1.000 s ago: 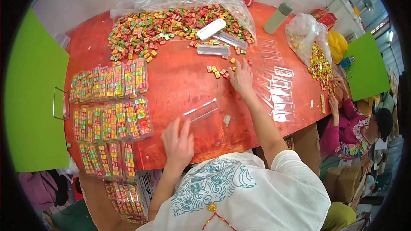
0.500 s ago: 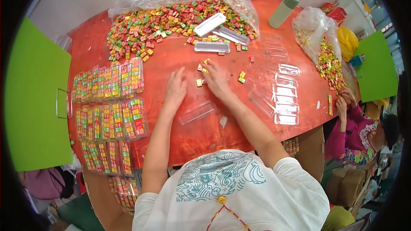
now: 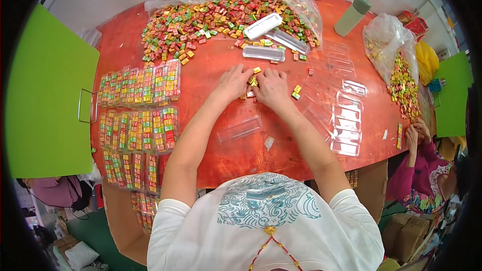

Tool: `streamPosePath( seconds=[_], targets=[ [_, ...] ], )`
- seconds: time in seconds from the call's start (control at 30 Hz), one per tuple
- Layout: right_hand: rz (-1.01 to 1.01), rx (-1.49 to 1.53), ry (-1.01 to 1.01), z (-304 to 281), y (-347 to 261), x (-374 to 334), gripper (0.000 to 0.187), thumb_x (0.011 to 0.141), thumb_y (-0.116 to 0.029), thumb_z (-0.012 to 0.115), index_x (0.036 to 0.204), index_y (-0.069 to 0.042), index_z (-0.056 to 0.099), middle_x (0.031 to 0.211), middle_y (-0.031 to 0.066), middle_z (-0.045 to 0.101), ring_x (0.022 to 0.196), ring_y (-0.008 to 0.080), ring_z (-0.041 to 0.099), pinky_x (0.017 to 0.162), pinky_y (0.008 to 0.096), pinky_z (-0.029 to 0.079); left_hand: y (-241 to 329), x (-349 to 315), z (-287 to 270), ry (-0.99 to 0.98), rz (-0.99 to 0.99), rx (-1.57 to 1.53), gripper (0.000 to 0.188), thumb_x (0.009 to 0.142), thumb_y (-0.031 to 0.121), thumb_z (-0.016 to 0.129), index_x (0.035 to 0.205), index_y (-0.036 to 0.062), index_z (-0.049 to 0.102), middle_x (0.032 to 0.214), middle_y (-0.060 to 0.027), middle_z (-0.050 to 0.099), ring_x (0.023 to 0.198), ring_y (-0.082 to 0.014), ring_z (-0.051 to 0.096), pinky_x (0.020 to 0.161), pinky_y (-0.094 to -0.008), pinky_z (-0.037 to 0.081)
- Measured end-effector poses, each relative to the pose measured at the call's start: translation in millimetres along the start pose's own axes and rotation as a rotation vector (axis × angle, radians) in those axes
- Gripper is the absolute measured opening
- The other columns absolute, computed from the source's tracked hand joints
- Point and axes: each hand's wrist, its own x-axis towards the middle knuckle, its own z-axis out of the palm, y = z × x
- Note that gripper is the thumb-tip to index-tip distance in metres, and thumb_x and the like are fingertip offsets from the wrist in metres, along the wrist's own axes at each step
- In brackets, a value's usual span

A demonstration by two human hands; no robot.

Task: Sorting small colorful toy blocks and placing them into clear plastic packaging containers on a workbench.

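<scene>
My left hand (image 3: 234, 83) and my right hand (image 3: 272, 89) are close together over the middle of the red table, fingers curled in from both sides around a small cluster of wrapped candies (image 3: 254, 81). These candies are small blocks, mostly yellow, with some red and white showing. Parts of the cluster are hidden under my fingers. Between my forearms lies a clear plastic tray (image 3: 240, 129). Just right of my right hand sits a yellow-green pair of candies (image 3: 296, 92). A lone red candy (image 3: 310, 71) lies farther off.
A big candy heap (image 3: 201, 25) spills from a clear bag at the back, with clear trays (image 3: 264, 53) at its front. Filled trays (image 3: 140, 85) stand in rows at left; empty trays (image 3: 347, 115) lie at right. Beyond are a green bottle (image 3: 352, 16) and a co-worker's hands (image 3: 415, 133).
My left hand has come right and inward to the candies, narrowing the gap to my right hand. The candies are gathered closer between my hands. The whole view has shifted slightly.
</scene>
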Motion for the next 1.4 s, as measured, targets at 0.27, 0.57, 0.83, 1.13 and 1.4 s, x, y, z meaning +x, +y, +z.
streamPosePath(
  seconds=[0.27, 0.57, 0.83, 1.13, 1.4],
  targets=[
    [-0.111, 0.008, -0.007, 22.3, -0.1, 16.3, 0.020, 0.082, -0.024, 0.065, 0.093, -0.008, 0.066, 0.094, 0.0105, 0.062, 0.091, 0.0279, 0.061, 0.085, 0.0445, 0.040, -14.2, -10.2, 7.2, 0.098, 0.068, -0.023, 0.022, 0.082, 0.013, 0.066, 0.101, 0.0064, 0.056, 0.101, -0.0162, 0.056, 0.095, -0.0382, 0.062, 0.077, -0.0491, 0.054],
    [-0.224, 0.146, 0.027, 6.5, 0.9, 38.6, 0.027, 0.085, -0.018, 0.063, 0.112, -0.011, 0.066, 0.095, 0.0094, 0.062, 0.097, 0.0278, 0.060, 0.085, 0.0446, 0.041, -10.0, -44.1, -5.5, 0.118, -0.121, -0.057, 0.028, 0.083, 0.012, 0.065, 0.109, 0.0062, 0.056, 0.104, -0.0182, 0.055, 0.101, -0.0386, 0.061, 0.078, -0.0518, 0.054],
    [-0.134, 0.194, -0.066, 23.0, 36.9, 40.1, 0.017, 0.086, -0.020, 0.062, 0.098, -0.010, 0.067, 0.095, 0.0114, 0.066, 0.096, 0.0304, 0.064, 0.083, 0.0457, 0.044, -12.2, -40.0, -18.9, 0.058, -0.182, -0.020, 0.050, 0.080, 0.013, 0.068, 0.128, 0.0127, 0.053, 0.115, -0.0180, 0.052, 0.105, -0.0396, 0.060, 0.080, -0.0518, 0.054],
    [-0.074, 0.108, 0.008, 27.5, 33.9, 53.9, 0.019, 0.089, -0.020, 0.062, 0.106, -0.011, 0.064, 0.094, 0.0126, 0.064, 0.087, 0.0335, 0.063, 0.075, 0.0483, 0.046, -2.0, -27.0, -10.7, 0.015, -0.125, 0.040, 0.047, 0.081, 0.017, 0.069, 0.126, 0.0147, 0.058, 0.109, -0.0151, 0.053, 0.104, -0.0355, 0.060, 0.079, -0.0485, 0.055],
    [-0.223, 0.146, -0.012, 19.7, 27.7, 39.9, 0.016, 0.086, -0.014, 0.060, 0.100, -0.012, 0.065, 0.092, 0.0111, 0.061, 0.094, 0.0308, 0.062, 0.080, 0.0452, 0.042, -2.8, -25.7, -3.5, 0.100, -0.124, 0.038, 0.029, 0.083, 0.016, 0.067, 0.112, 0.0126, 0.063, 0.105, -0.0147, 0.053, 0.099, -0.0345, 0.061, 0.077, -0.0480, 0.055]
  ],
)
